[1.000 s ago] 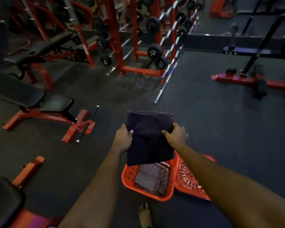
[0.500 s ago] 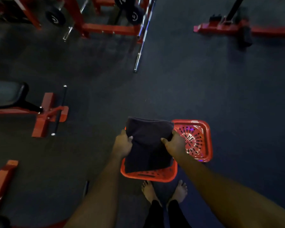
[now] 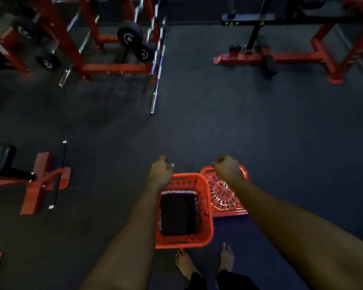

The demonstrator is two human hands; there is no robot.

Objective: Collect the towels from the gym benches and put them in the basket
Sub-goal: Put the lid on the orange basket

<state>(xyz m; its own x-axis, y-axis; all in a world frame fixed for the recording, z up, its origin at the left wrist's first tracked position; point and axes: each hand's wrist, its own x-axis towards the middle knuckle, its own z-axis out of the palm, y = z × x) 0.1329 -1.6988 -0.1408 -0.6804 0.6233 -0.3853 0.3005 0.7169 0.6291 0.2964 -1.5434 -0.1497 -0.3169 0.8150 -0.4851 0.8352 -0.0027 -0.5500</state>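
In the lower centre of the frame we see the orange perforated plastic basket (image 3: 183,240) standing on the dark rubber floor (image 3: 260,132), and the dark folded towel (image 3: 179,215) lies flat inside it, on top of a lighter striped cloth whose edge shows at the far side. Our left hand (image 3: 160,171) hangs above the far left corner of the basket and our right hand (image 3: 226,167) hangs above the orange perforated lid (image 3: 224,198), which lies on the floor just beside the basket to the right. Both hands are loosely curled with the fingers bent in, and they hold nothing; neither touches the towel. We judge that this towel is delivered, and more towels may wait on benches such as the black padded bench with the red steel frame (image 3: 29,183) at the left edge, though we see no towel on it here. What could go wrong from here: our bare feet (image 3: 184,263) stand very near the basket's front wall, so a careless step could knock it or tip it over. The chrome barbell (image 3: 157,76) lying on the floor in the upper centre is also a tripping danger in this dim light. We could also step on the lid and crack it.
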